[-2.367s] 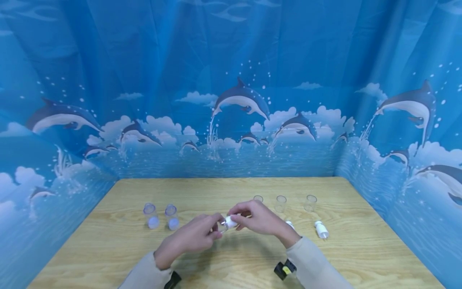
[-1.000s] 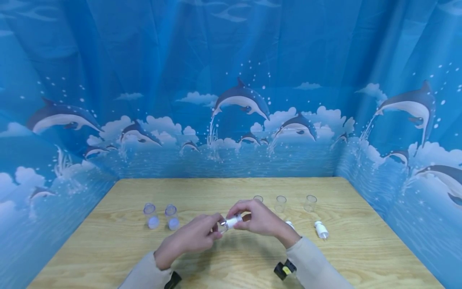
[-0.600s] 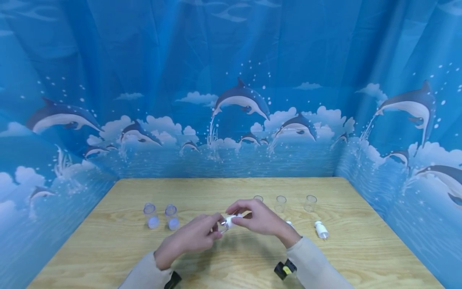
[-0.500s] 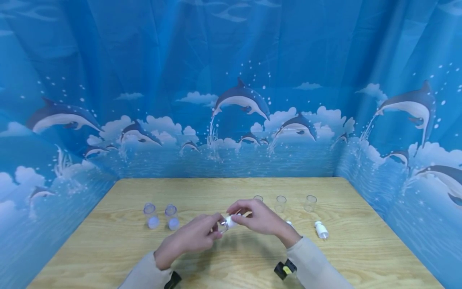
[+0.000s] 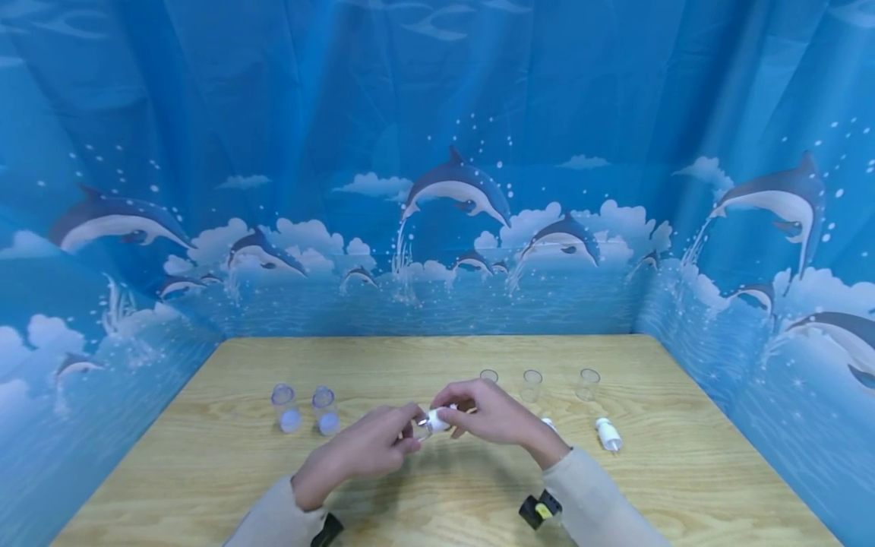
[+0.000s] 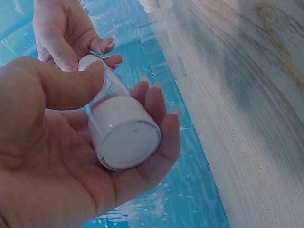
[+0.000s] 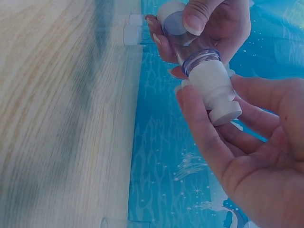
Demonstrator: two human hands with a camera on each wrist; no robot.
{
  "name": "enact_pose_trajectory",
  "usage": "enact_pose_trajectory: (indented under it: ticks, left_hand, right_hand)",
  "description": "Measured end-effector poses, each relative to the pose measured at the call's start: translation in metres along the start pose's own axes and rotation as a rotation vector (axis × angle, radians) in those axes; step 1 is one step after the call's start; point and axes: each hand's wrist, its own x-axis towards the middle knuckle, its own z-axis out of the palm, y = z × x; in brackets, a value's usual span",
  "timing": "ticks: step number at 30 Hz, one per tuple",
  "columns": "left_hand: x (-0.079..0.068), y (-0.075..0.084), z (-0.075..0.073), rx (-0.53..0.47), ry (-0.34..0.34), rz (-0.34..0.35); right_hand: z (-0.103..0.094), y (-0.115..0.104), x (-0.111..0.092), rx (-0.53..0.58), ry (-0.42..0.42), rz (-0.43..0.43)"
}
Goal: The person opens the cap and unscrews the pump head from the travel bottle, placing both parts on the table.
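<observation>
In the head view my left hand and right hand meet over the middle of the table around one small bottle. My left hand grips its clear body, and the white base faces the left wrist camera. The thumb lies along the bottle's side. At the other end, a white pump top sits at the bottle's purple-tinted neck. My right hand's thumb and fingers pinch its wide collar, with the narrower white head sticking out toward the palm. The bottle is tilted.
Two clear bottles with purple rims and white bases stand on the left. Three clear caps are in a row at the back right. Nearer lie a white pump top and another white piece partly behind the right wrist.
My left hand has held the bottle in place. The right fingers drew back along the pump top about a second ago, then closed over its collar again, shifting slightly around it.
</observation>
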Motion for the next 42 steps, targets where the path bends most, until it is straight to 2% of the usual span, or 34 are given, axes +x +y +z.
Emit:
enact_pose_trajectory:
  ticks: [10, 18, 24, 31, 42]
  left_hand:
    - [-0.0009, 0.0011, -0.0005, 0.013, 0.004, 0.003]
    - [-0.0012, 0.0019, -0.0016, 0.015, 0.003, -0.003]
    - [-0.0022, 0.0039, -0.0015, 0.024, 0.026, 0.016]
    - [-0.0017, 0.0038, -0.0015, 0.015, 0.013, -0.01]
    - [-0.0016, 0.0035, -0.0015, 0.007, 0.014, -0.006]
  right_hand:
    - [0.0004, -0.0004, -0.0003, -0.004, 0.01, 0.002]
    - [0.0004, -0.0003, -0.0001, -0.067, 0.029, -0.012]
    - [0.0013, -0.0019, -0.0004, -0.054, 0.042, -0.019]
    - [0.0017, -0.0036, -0.0005, -0.053, 0.05, -0.021]
    - [0.0022, -0.0032, -0.0004, -0.039, 0.056, -0.021]
